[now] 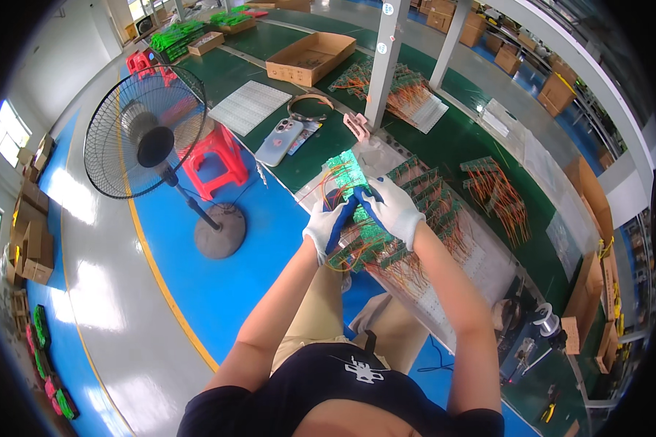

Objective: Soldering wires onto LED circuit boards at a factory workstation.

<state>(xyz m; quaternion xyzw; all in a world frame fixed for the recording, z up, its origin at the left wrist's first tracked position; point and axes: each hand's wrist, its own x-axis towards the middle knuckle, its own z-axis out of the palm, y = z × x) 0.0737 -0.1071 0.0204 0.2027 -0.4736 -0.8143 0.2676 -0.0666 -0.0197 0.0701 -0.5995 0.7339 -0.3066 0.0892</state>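
Observation:
Both my hands wear white gloves with blue palms and meet above the near edge of the workbench. My left hand [323,226] is closed on the near left side of a green circuit board panel [346,170] with thin orange and red wires. From the other side my right hand [394,207] grips the same panel, its fingers bent over the middle. The gloves hide part of the panel and the fingertips. Under and beside my hands lie several wired circuit boards [434,200] in rows on a pale sheet [481,266].
A pedestal fan [155,147] and red stool [215,162] stand left of the bench. On the green top are a phone [280,140], tape roll [310,108], open cardboard box [310,60] and more wired boards [496,195]. A metal post [383,65] rises beyond my hands; a solder spool [546,319] sits right.

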